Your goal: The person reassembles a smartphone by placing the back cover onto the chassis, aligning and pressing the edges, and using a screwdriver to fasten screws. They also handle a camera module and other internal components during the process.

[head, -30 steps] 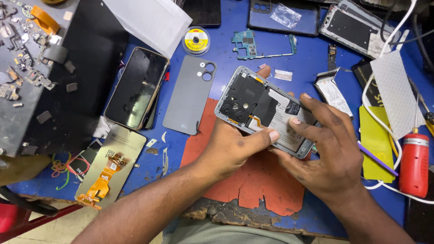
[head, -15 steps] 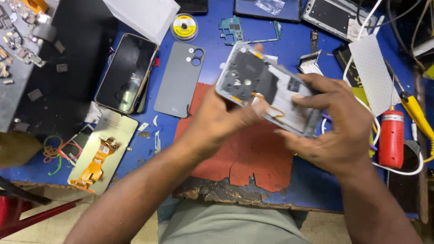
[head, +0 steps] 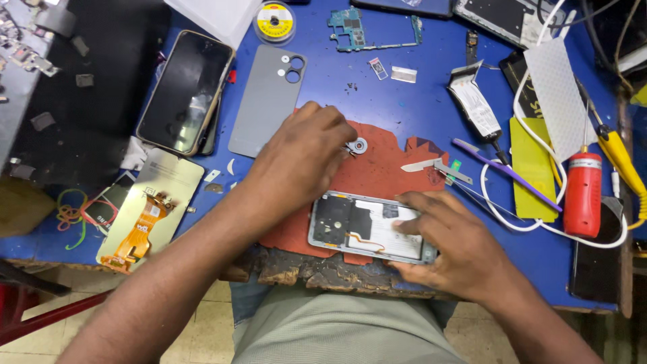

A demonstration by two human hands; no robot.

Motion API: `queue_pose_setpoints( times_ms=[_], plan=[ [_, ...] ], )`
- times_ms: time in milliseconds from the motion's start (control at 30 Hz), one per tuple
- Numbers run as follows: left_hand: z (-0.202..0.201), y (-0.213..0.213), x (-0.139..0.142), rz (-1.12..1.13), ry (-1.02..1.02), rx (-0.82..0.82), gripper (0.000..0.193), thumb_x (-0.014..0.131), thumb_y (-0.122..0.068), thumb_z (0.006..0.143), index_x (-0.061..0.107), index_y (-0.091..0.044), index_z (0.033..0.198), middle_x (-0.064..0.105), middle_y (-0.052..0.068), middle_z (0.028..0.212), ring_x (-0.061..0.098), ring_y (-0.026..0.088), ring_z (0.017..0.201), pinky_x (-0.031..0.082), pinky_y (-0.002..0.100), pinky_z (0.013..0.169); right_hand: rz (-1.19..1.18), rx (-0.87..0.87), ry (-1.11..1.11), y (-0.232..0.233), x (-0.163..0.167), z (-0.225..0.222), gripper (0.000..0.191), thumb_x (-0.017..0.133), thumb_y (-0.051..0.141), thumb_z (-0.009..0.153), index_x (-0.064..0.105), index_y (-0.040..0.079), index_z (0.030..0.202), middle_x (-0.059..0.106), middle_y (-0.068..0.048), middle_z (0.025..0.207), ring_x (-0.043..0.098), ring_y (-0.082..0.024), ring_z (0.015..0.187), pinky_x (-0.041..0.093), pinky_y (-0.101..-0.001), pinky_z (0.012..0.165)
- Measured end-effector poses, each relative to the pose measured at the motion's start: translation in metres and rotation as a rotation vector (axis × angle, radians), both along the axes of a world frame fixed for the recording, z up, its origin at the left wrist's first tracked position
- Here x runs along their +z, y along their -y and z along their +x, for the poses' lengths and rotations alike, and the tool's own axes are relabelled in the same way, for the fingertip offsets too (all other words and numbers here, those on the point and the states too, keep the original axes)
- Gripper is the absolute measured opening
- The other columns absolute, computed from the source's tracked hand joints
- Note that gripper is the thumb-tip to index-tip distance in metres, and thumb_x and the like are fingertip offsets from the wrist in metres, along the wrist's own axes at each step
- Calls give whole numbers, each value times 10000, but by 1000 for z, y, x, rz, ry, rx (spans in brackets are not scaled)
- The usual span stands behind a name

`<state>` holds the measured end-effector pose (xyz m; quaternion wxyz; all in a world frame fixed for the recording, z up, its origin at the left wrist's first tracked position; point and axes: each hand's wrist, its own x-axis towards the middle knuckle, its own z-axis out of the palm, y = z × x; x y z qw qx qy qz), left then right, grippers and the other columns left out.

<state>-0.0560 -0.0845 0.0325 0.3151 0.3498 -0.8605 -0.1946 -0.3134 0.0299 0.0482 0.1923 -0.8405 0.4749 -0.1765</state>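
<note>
I see opened phone (head: 372, 228) flat on red mat (head: 377, 172) at surface's near edge, right hand (head: 450, 244) pressing it, grip released, left hand (head: 301, 158) pinching small round part (head: 359, 145), grey back cover (head: 267, 100) beside.

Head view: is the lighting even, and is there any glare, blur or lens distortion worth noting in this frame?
Head view: light is even and soft, shadows faint under the left hand and right hand. Mild glare lies on the dark-screened phone. The opened phone is sharp; no motion blur shows. The blue table bends at the corners, a wide-angle effect.
</note>
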Motion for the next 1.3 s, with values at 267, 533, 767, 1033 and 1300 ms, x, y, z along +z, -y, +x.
queue_pose_setpoints(
  times_ms=[267,533,767,1033,1300],
  plan=[
    [-11,-1,-10,-244,165,-64,99,595,-91,884,676,-53,925,574,75,1003,547,263,1002,434,420,858,77,26,-107,3,4,8,526,869,368,674,714,75,1082,597,-131,1397,521,-369,1262,451,-465,1009],
    [0,0,1,-136,-77,2,79,624,-67,987,591,-35,1051,557,116,1023,540,313,969,414,437,829,-93,89,-123,7,15,7,488,783,451,754,723,154,1136,610,-101,1440,535,-315,1281,421,-452,1030],
    [20,12,10,-5,73,207,161,613,34,892,590,-30,1038,638,130,907,619,365,892,440,504,788,-70,-157,-23,64,14,32,261,791,181,899,763,55,1127,723,-114,1013,677,-293,908,551,-402,813],
    [38,1,16,-133,79,354,191,628,52,881,619,-16,1060,626,177,979,656,401,848,510,480,731,-43,-78,-37,97,10,60,215,795,164,861,757,49,1038,692,-117,975,667,-316,902,550,-420,769],
    [29,-35,22,90,-206,255,173,644,-47,1000,648,-27,1172,701,164,1040,704,348,940,564,421,823,-316,-27,-138,84,16,63,229,811,159,854,729,26,1022,713,-94,963,688,-290,828,565,-401,721]
  ],
)
